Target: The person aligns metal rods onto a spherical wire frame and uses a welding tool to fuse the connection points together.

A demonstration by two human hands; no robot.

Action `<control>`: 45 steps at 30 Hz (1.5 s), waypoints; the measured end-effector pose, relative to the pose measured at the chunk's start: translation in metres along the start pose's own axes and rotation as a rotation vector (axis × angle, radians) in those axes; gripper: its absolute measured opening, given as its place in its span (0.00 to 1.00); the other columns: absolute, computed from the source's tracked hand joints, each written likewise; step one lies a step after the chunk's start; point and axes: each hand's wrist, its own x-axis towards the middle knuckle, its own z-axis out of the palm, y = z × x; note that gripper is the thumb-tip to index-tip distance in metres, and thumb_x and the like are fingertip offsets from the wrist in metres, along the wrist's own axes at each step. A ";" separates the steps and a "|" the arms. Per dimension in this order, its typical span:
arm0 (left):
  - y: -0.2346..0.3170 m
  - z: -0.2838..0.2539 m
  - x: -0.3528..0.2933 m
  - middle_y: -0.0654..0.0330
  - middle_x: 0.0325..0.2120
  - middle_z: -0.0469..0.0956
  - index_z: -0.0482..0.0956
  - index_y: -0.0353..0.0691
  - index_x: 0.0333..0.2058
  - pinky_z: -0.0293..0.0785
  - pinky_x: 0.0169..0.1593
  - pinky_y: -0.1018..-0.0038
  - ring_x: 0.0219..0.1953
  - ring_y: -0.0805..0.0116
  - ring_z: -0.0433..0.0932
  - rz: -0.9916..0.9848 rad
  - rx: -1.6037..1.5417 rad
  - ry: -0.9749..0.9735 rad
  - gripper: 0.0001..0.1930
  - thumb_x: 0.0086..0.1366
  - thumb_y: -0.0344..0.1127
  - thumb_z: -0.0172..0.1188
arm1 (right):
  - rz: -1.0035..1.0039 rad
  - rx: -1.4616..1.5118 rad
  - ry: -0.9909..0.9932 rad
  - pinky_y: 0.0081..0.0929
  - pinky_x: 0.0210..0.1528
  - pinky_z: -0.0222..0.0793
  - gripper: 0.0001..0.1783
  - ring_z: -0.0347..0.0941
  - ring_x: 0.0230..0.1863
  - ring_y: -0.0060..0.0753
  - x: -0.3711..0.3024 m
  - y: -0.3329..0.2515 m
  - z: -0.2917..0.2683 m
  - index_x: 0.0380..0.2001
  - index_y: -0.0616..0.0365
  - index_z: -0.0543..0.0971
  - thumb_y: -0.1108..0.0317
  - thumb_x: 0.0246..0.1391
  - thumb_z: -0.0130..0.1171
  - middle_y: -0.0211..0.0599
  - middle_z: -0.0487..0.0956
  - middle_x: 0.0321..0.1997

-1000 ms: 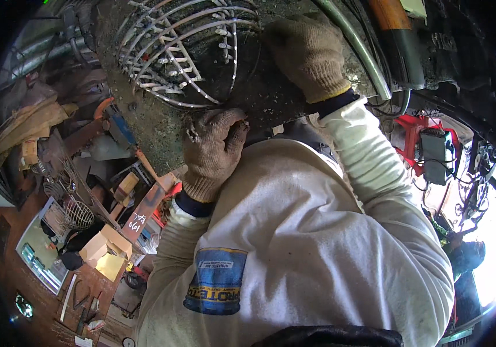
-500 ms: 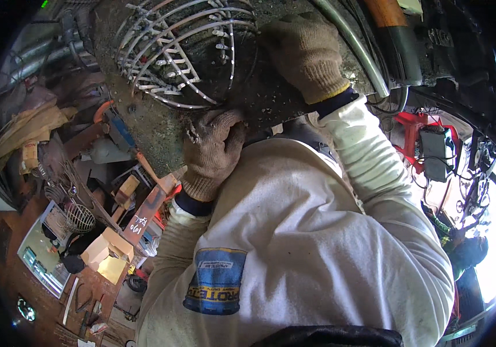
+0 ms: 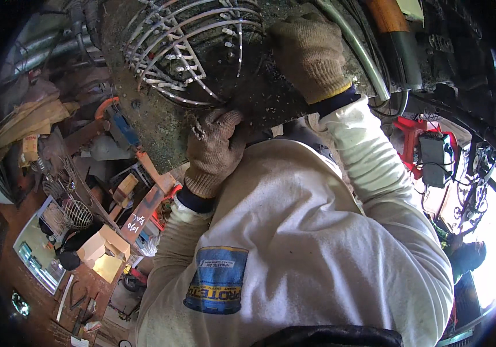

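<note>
A round wire guard of bent silver rods lies on a gritty, rusty metal plate. My right hand, in a beige knit glove, rests against the guard's right rim with the fingers curled. My left hand, also gloved, is curled over the plate's near edge just below the guard; a small metal bit shows at its knuckles. White sleeves cover both arms, and the fingertips of both hands are hidden.
A cluttered workshop floor lies at the left: cardboard boxes, a small wire basket, an orange and blue tool, scrap wood. A curved metal tube runs past my right hand. A red stand with a dark box is at the right.
Both hands stay on the guard and the plate's edge. The left hand has shifted very slightly along the edge; the guard has not visibly moved.
</note>
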 end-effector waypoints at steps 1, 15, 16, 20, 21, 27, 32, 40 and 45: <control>0.001 0.000 -0.001 0.52 0.44 0.79 0.82 0.43 0.43 0.75 0.49 0.57 0.46 0.49 0.78 0.000 0.001 0.000 0.15 0.55 0.33 0.67 | -0.008 -0.022 -0.008 0.46 0.46 0.74 0.12 0.79 0.46 0.47 -0.001 0.000 0.001 0.36 0.44 0.86 0.55 0.54 0.60 0.36 0.84 0.37; 0.014 -0.042 0.067 0.64 0.37 0.81 0.84 0.47 0.40 0.76 0.43 0.66 0.36 0.62 0.79 0.299 0.259 0.275 0.14 0.52 0.29 0.70 | 0.019 0.119 -0.030 0.45 0.39 0.75 0.13 0.80 0.37 0.50 -0.009 -0.004 0.030 0.36 0.46 0.85 0.55 0.53 0.59 0.43 0.83 0.32; 0.011 -0.042 0.069 0.64 0.36 0.81 0.84 0.47 0.40 0.76 0.42 0.66 0.37 0.63 0.79 0.279 0.311 0.273 0.13 0.53 0.30 0.69 | 0.013 0.141 -0.082 0.45 0.37 0.75 0.12 0.80 0.35 0.49 -0.008 -0.004 0.033 0.34 0.46 0.85 0.55 0.51 0.60 0.41 0.83 0.32; -0.003 -0.025 0.095 0.65 0.36 0.80 0.84 0.49 0.39 0.76 0.42 0.66 0.38 0.64 0.78 0.329 0.481 0.165 0.12 0.54 0.32 0.67 | -0.024 0.031 -0.021 0.46 0.32 0.76 0.10 0.82 0.33 0.50 -0.007 -0.009 0.038 0.31 0.53 0.85 0.63 0.51 0.57 0.45 0.84 0.29; -0.004 -0.018 0.101 0.66 0.36 0.79 0.83 0.49 0.39 0.75 0.42 0.66 0.39 0.65 0.78 0.331 0.561 0.110 0.11 0.55 0.33 0.65 | -0.026 0.033 -0.023 0.46 0.32 0.76 0.10 0.82 0.33 0.50 -0.006 -0.011 0.035 0.31 0.53 0.85 0.63 0.51 0.57 0.45 0.84 0.29; 0.000 0.011 0.127 0.68 0.36 0.76 0.81 0.51 0.34 0.70 0.46 0.65 0.46 0.68 0.73 0.346 1.027 -0.221 0.07 0.58 0.38 0.57 | -0.053 0.124 -0.080 0.45 0.35 0.76 0.11 0.83 0.36 0.49 -0.013 -0.015 0.029 0.33 0.51 0.86 0.64 0.51 0.57 0.45 0.84 0.31; -0.004 0.004 0.127 0.68 0.37 0.76 0.83 0.52 0.33 0.68 0.46 0.66 0.46 0.67 0.73 0.367 0.981 -0.271 0.07 0.58 0.38 0.57 | -0.042 0.098 -0.139 0.44 0.38 0.77 0.10 0.83 0.37 0.47 -0.009 -0.030 0.033 0.31 0.51 0.87 0.63 0.49 0.60 0.44 0.84 0.32; -0.008 0.013 0.127 0.68 0.38 0.76 0.82 0.51 0.33 0.67 0.46 0.65 0.47 0.67 0.72 0.390 0.903 -0.197 0.07 0.58 0.37 0.56 | 0.011 0.116 -0.156 0.44 0.36 0.76 0.10 0.82 0.34 0.50 -0.014 -0.024 0.036 0.30 0.53 0.87 0.65 0.46 0.61 0.47 0.84 0.29; -0.010 0.014 0.127 0.65 0.37 0.75 0.81 0.50 0.34 0.67 0.46 0.64 0.46 0.65 0.72 0.386 0.897 -0.172 0.07 0.57 0.37 0.55 | 0.028 0.093 -0.186 0.46 0.34 0.76 0.09 0.82 0.33 0.50 -0.012 -0.025 0.029 0.28 0.55 0.86 0.65 0.43 0.62 0.47 0.83 0.27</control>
